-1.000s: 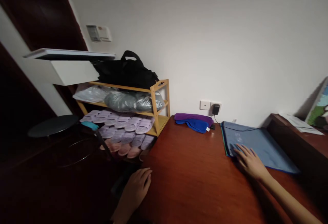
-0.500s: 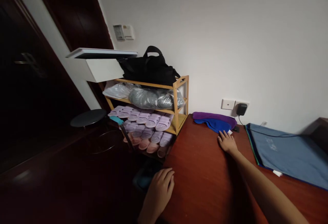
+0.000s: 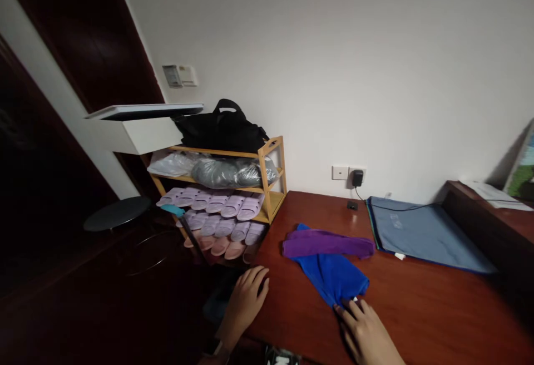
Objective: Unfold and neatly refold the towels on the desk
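Observation:
A blue cloth (image 3: 335, 277) lies loosely spread on the reddish-brown table, its near corner under the fingertips of my right hand (image 3: 365, 329). The fingers are bent and closed on that corner, where a small white tag peeks out. Across the far part of the blue cloth lies a rolled or folded purple cloth (image 3: 327, 243). My left hand (image 3: 247, 298) rests on the table's left edge, fingers stretched out and holding nothing. Its thumb is partly hidden.
The table (image 3: 417, 304) carries a stack of grey-blue cloths (image 3: 421, 231) at the right. A black adapter (image 3: 357, 178) with a cord is plugged into the wall. Left of the table stand a wooden rack (image 3: 267, 181) with slippers (image 3: 231, 205) and a round stool (image 3: 117, 213).
My right hand has drawn the blue cloth toward me from near the wall, and the purple cloth has come along. My left hand stays at the table edge. The view has shifted right.

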Available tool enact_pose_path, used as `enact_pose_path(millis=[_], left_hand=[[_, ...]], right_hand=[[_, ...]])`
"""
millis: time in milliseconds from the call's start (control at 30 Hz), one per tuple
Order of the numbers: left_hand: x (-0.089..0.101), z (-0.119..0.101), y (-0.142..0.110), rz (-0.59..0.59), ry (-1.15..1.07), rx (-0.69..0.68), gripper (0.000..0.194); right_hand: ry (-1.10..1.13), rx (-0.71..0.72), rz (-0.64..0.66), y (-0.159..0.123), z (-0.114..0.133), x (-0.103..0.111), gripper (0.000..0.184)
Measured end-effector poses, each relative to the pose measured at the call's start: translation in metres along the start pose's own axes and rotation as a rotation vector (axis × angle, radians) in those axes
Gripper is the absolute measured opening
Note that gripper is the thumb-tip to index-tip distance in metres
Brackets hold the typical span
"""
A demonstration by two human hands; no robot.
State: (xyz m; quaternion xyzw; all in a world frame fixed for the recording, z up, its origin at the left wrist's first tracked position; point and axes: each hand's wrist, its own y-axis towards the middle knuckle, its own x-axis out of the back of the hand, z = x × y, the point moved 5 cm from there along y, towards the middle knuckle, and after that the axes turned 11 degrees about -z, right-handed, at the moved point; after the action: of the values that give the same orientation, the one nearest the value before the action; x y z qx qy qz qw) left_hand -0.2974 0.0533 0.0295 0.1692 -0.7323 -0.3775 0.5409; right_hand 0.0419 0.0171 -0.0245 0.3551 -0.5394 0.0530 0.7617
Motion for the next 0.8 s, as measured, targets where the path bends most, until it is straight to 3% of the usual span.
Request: enact_pose_path(millis=[167,267,367,467,533,667,800], left_hand=[[-0.001,-0.044,0.031,0.107,-0.082,-0.1,0.044],[-0.015,-0.081,0.048,0.155,-0.14,-0.093,0.043],[-0.035,-0.115,0.051,0.248,-0.233,-0.145,0.047],[-0.048,-0.132,0.044,0.333,-0.308,-0.167,0.049],[-0.048,-0.134,0.041,0.344,-0.32,-0.132,0.045],[-0.037,-0.133,0.033,0.358,-0.325,-0.1,0.04],[-0.028,-0.134,0.018,0.374,-0.303,-0.073,0.04]], right_hand=[[0.211,-0.141,0.068,0.018,0.005,0.043,0.038],[0.271,-0.175,0.023,0.05,-0.014,0.058,0.039],[0.113,-0.26,-0.029,0.094,-0.054,0.057,0.052],[0.049,-0.331,0.134,0.132,-0.089,0.04,0.079],[0.13,-0.348,0.266,0.147,-0.102,0.03,0.078],[0.417,-0.241,0.355,0.155,-0.095,0.036,0.056],[0.326,-0.121,0.178,0.146,-0.052,0.088,0.048]])
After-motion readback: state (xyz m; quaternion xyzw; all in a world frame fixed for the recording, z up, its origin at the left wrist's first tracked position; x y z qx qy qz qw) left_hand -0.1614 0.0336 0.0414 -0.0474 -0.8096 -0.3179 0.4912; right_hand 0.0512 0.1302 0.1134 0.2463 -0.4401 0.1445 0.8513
